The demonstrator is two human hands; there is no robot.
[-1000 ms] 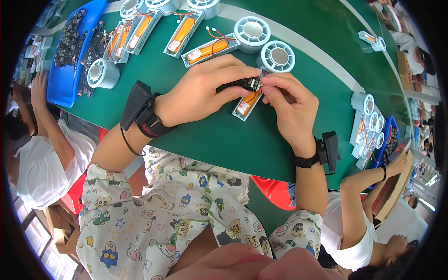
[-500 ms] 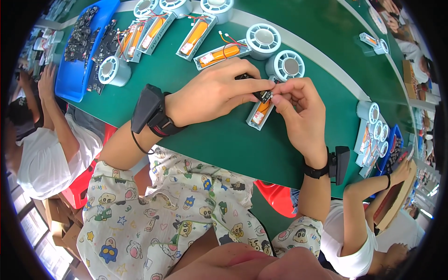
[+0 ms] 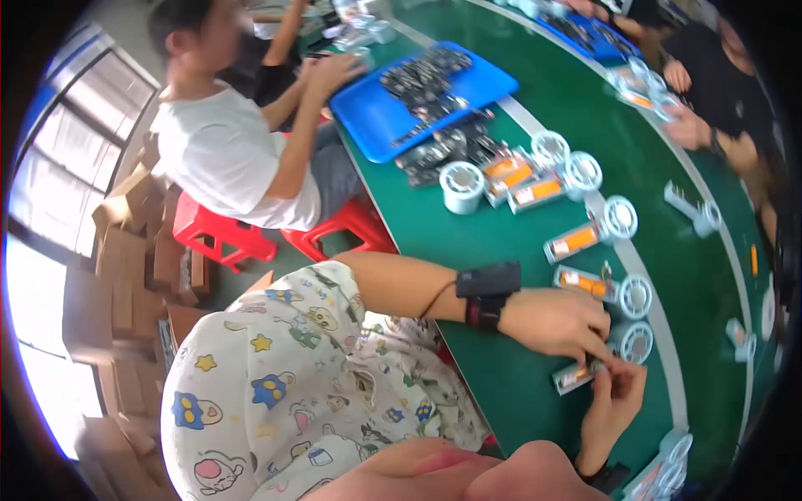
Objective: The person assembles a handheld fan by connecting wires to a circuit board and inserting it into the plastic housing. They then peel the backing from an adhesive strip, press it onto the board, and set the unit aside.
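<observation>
Both my hands meet over a light-blue handheld fan casing (image 3: 571, 379) lying on the green table, its round head (image 3: 637, 342) just beyond my fingers. My left hand (image 3: 555, 321) reaches in from the left, closed, thumb and forefinger on a small dark circuit board (image 3: 595, 366) that is mostly hidden and blurred. Close against those fingertips, my right hand (image 3: 618, 401) is bent in a pinch; what lies between its fingers cannot be made out. An orange battery shows inside the neighbouring fan casing (image 3: 585, 282), beside my left hand.
More fan casings with orange batteries (image 3: 576, 240) line the table beyond. A blue tray (image 3: 368, 138) holds black circuit boards, with loose boards (image 3: 451, 150) beside it. A co-worker (image 3: 225, 159) sits left near red stools (image 3: 219, 230) and cardboard boxes (image 3: 125, 275). Another person (image 3: 718, 100) works across the table.
The view has swung left, so my hands now appear lower and further right, and the tray and co-worker show more fully. My hands stay together at the same fan casing.
</observation>
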